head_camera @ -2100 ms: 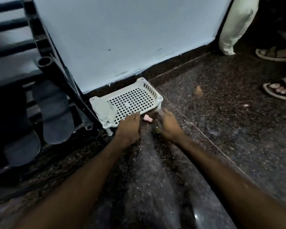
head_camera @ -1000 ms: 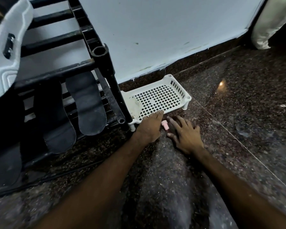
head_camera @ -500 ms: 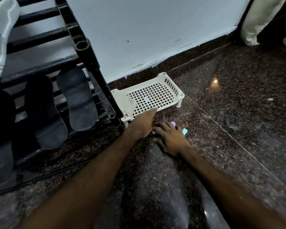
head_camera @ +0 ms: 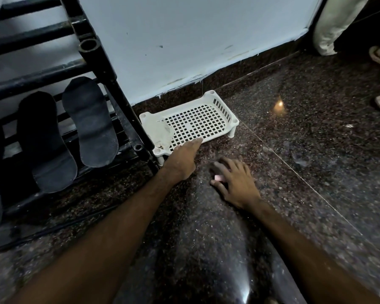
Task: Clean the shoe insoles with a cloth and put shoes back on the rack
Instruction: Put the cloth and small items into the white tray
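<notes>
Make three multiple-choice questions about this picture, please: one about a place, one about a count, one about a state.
1. Where does the cloth lie?
A. at the left end of the white tray
B. on the floor by the wall
C. on the rack

2. How many dark insoles show whole, leaning on the rack?
A. two
B. four
C. none

3. How is the right hand?
A. raised in the air
B. down on the floor, over a small pink thing
C. inside the tray

Key: 1 A, the cloth drapes the tray's left end; 2 A, two stand side by side; 3 B, its fingers spread on the granite.
</notes>
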